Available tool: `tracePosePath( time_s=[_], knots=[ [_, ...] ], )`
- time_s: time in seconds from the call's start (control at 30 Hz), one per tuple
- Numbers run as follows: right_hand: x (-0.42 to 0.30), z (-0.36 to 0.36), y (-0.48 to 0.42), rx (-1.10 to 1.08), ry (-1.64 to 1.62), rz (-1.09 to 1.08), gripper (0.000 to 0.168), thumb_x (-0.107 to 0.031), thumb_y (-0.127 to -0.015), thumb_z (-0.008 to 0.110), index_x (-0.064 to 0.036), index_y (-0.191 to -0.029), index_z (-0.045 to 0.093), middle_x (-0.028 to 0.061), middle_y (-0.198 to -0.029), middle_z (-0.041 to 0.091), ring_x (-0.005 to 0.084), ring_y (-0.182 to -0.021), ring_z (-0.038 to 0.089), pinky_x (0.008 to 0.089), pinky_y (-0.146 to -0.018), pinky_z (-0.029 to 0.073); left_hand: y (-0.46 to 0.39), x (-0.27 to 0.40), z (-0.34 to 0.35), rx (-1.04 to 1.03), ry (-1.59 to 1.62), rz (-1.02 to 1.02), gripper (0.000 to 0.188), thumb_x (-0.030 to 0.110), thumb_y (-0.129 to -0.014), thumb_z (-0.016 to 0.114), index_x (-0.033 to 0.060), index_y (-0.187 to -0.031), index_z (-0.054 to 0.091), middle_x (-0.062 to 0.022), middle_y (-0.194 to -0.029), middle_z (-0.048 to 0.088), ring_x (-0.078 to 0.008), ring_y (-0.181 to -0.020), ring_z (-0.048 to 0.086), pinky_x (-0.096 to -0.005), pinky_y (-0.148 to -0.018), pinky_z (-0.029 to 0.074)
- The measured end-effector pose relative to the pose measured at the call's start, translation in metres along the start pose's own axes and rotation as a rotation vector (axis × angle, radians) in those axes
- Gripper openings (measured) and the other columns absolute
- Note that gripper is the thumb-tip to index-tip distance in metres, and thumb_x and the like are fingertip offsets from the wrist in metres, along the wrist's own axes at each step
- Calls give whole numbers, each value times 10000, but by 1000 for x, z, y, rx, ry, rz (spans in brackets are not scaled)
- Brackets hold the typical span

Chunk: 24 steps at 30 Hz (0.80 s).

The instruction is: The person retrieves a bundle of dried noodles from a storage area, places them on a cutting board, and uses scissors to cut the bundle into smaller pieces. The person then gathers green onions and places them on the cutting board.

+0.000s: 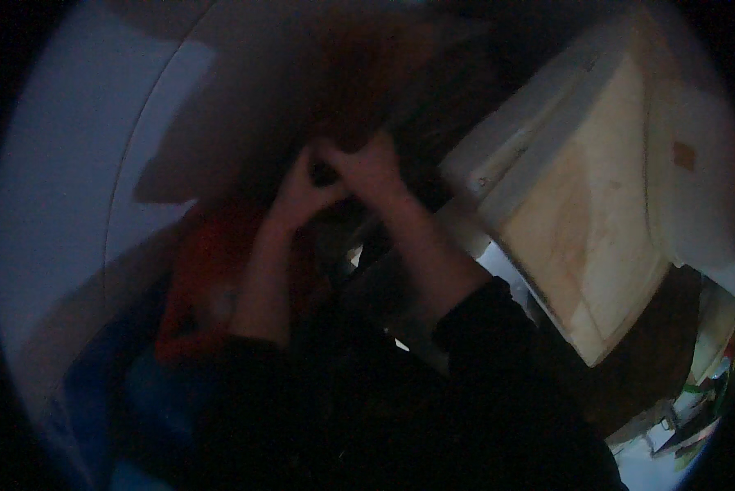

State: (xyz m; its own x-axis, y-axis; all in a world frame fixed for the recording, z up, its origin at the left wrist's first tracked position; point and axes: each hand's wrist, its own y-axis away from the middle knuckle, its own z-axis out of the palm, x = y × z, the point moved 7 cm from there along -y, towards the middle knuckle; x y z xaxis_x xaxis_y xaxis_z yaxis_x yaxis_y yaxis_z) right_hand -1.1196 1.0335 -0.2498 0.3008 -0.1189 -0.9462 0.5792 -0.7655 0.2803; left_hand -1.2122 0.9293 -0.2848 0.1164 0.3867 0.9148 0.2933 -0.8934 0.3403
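Both of my bare hands come together near the middle of the dark, blurred view. My left hand (299, 193) has its thumb stretched towards the right hand's wrist, with a dark gap between them. My right hand (370, 166) reaches inward so that its fingers meet the fingertips of the left. Deep shadow hides what, if anything, lies between the fingers. Just beyond them is a dim brownish shape (373, 61), too dark to name. A red object (214, 270), perhaps a plastic container or bag, is beside my left forearm.
A pale wall or panel (54, 166) with a thin dark seam curves along the left. Blue material (97, 368) lies low on that side. To the right stands a cream and white slab-like surface (588, 233) with a projecting corner. Mixed items (680, 417) lie at lower right.
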Motion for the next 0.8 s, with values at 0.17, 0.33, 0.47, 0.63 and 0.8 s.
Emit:
tracePosePath(
  time_s=[0.17, 0.33, 0.47, 0.63, 0.8],
  knots=[
    [-36, -26, -7, 108, -133, -64, 406, -289, -800, 819, -50, -1115, 723, 105, -1081, 761, 243, -1042, 721, 397, -925, 546, 21, -127, 5, -171, 187, -408, 1012, 289, -729, 879, 16, -1559, 368, -166, -1549, 464, -320, -1420, 434, -431, -1190, 332],
    [-72, -48, -5, 234, -33, -222, 329, -261, -796, 801, -41, -1028, 721, 78, -966, 756, 232, -938, 728, 376, -876, 554, 6, -113, 31, -426, 159, -358, 998, 462, -778, 834, 44, -1564, 381, -165, -1572, 450, -323, -1436, 427, -434, -1196, 329],
    [-122, -47, -2, 224, -18, -334, 321, -239, -788, 817, -43, -1023, 721, 55, -949, 747, 208, -916, 722, 364, -864, 557, -6, -111, 15, -324, -113, -176, 865, 440, -856, 761, 47, -1543, 412, -152, -1533, 494, -307, -1408, 459, -435, -1178, 353],
    [-168, -76, 22, 360, -198, -415, 331, -198, -798, 839, -39, -1062, 717, 47, -1000, 740, 181, -946, 710, 351, -867, 556, 6, -133, 36, -366, -427, -293, 715, 377, -937, 689, 49, -1522, 441, -137, -1508, 518, -287, -1384, 483, -433, -1160, 377],
    [-203, -81, 58, 455, -26, -550, 307, -150, -821, 828, -12, -1062, 697, 53, -1002, 726, 171, -936, 697, 336, -869, 551, 20, -135, 29, -373, -602, -347, 569, 313, -1018, 617, 52, -1501, 469, -122, -1483, 542, -268, -1359, 508, -432, -1143, 401]
  ],
)
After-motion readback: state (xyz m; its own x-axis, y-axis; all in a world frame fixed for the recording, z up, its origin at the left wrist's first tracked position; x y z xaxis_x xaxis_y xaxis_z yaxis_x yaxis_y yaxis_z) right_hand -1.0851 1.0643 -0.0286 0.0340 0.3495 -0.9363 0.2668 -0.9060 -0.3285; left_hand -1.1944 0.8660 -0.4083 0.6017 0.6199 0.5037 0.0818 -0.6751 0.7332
